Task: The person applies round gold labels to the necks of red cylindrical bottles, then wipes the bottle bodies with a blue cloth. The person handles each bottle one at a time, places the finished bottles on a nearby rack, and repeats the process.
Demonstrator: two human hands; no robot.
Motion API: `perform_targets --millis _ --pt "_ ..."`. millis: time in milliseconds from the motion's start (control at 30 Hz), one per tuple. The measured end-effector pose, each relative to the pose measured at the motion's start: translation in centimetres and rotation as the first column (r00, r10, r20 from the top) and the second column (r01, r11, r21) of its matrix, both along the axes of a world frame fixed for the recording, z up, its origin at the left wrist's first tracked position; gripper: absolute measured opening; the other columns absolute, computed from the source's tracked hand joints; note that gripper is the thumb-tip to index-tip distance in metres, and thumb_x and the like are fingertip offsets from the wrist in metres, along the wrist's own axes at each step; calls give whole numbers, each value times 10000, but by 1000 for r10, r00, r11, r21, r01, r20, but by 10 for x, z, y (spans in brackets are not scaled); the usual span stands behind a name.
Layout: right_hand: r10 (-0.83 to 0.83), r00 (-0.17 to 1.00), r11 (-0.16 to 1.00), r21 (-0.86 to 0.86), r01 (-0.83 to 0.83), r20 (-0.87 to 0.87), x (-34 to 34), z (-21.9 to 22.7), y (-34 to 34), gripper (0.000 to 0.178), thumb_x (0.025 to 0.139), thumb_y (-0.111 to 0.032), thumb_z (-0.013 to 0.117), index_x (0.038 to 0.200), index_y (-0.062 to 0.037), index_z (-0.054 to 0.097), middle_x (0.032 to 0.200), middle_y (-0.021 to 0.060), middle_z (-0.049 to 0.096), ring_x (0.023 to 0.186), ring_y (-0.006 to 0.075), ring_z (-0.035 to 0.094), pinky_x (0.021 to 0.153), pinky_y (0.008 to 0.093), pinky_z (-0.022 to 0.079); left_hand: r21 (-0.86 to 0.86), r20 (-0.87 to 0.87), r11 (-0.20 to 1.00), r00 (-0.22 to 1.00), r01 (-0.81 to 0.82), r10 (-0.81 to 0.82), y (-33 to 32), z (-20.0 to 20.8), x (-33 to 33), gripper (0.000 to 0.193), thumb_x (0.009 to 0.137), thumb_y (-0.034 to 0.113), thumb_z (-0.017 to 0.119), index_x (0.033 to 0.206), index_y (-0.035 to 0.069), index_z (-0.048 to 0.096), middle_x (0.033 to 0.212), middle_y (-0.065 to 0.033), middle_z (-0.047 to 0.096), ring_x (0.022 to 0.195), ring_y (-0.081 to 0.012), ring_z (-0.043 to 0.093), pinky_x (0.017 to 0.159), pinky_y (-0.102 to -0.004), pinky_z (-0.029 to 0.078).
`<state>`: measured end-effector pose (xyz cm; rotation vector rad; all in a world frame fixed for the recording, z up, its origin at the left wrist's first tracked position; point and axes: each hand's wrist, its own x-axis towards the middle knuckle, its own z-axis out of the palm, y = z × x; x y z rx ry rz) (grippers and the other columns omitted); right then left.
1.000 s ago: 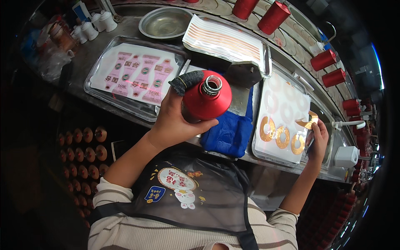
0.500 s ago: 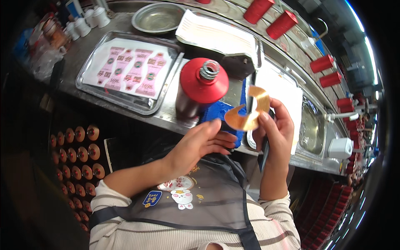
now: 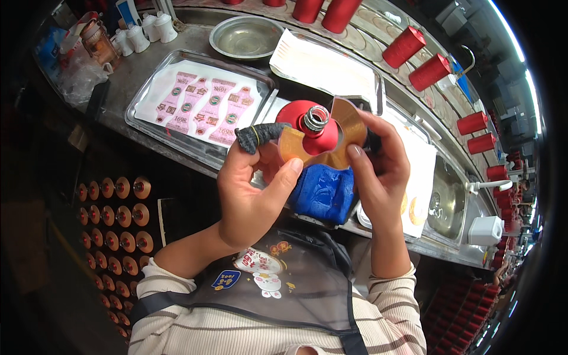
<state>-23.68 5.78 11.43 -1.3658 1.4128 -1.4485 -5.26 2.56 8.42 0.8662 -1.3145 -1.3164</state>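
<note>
My left hand (image 3: 253, 192) pinches one end of a C-shaped gold label (image 3: 350, 125), thumb on top; a dark wrap with a yellow band covers its index finger. The other end sits between the thumb and fingers of my right hand (image 3: 381, 168). Stretched between both hands, the label curves round the near side of a red bottle's (image 3: 291, 112) shoulder. Whether it touches the bottle I cannot tell. The bottle's open threaded neck (image 3: 316, 118) points up at me. In front of it lies a crumpled blue cloth (image 3: 322, 195).
A metal tray (image 3: 133, 112) with pink-patterned label sheets lies left, below a round metal basin (image 3: 245, 36). White sheets (image 3: 325, 62) fill a tray behind the bottle. At right are a sink (image 3: 447, 180) and white jug (image 3: 485, 231). Red bottles (image 3: 405, 47) line the slatted conveyor beyond.
My left hand has risen and taken hold of the label's left end. The label, held only by my right hand before, is now spread at the bottle's shoulder. My view has shifted slightly.
</note>
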Motion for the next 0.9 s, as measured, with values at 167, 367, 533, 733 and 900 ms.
perform_targets --millis 167,367,533,733,900 --pt "-78 995 997 30 77 65 2 -26 -23 469 957 -10 582 1412 10 474 1131 75 631 911 73 629 699 188 506 -113 114 992 991 -60 73 -12 -15 0 418 828 43 758 1174 23 525 1006 -30 537 843 -82 483 755 -242 429" --pt "-125 924 986 152 74 361 13 -27 -6 559 1007 -239 521 1492 -4 372 839 35 604 459 44 417 475 171 359 138 -251 971 955 196 -157 -33 -22 9 594 908 135 656 1408 -34 384 1400 -158 450 1330 -210 407 1130 -351 314" --pt "-84 929 996 62 66 361 26 -39 5 787 877 -7 657 1543 2 238 1458 142 404 1104 153 590 805 240 538 171 -336 910 891 378 -307 -24 -23 -2 579 950 94 618 1455 -6 352 1349 -108 504 1242 -167 513 1086 -337 402" --pt "46 945 998 21 -56 323 14 -42 2 884 820 -40 729 1545 18 226 1521 147 343 1333 250 488 1047 357 494 110 -349 932 891 345 -289 -9 -19 -1 644 927 56 627 1476 5 295 1371 -132 471 1279 -191 487 1105 -355 386" --pt "75 969 997 -42 -67 236 12 -49 2 902 795 -73 757 1530 45 249 1525 158 345 1326 261 497 1052 358 486 118 -387 923 873 366 -297 -8 -22 2 646 927 48 629 1476 6 291 1372 -133 473 1283 -194 487 1110 -358 382"
